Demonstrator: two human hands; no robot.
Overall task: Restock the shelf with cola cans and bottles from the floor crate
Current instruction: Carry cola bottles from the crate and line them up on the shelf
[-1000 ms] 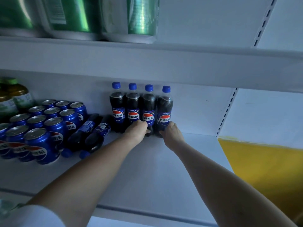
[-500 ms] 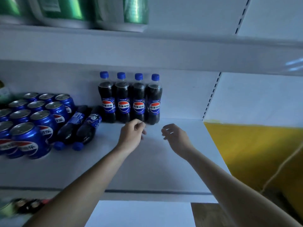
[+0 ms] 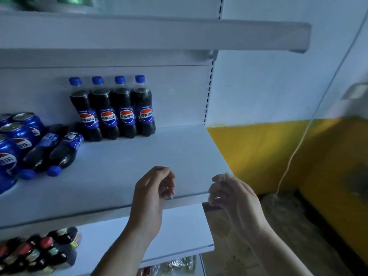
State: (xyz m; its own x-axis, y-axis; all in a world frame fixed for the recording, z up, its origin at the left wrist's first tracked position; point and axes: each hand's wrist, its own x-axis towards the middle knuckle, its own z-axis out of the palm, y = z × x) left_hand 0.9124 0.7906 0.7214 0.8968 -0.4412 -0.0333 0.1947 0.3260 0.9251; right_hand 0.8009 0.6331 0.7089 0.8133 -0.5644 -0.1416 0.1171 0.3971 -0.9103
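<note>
Several upright cola bottles [image 3: 113,110] with blue caps stand in a row against the back panel of the white shelf [image 3: 179,152]. Two more cola bottles [image 3: 53,150] lie on their sides to the left of the row, caps toward me. Blue cola cans [image 3: 18,136] are packed at the far left. My left hand [image 3: 153,188] hovers over the shelf's front edge, fingers loosely curled and holding nothing. My right hand [image 3: 233,192] is beside it at the shelf's right front corner, also holding nothing. The floor crate is out of view.
An upper shelf board [image 3: 159,34] overhangs the cola shelf. A lower shelf [image 3: 183,232] carries dark bottles with red caps [image 3: 37,250] at the left. A yellow and white wall [image 3: 268,152], a hanging white cord [image 3: 288,160] and bare floor lie to the right.
Both hands let go of the upright bottles and drew back from the row to the shelf's front edge. The view has swung right and down.
</note>
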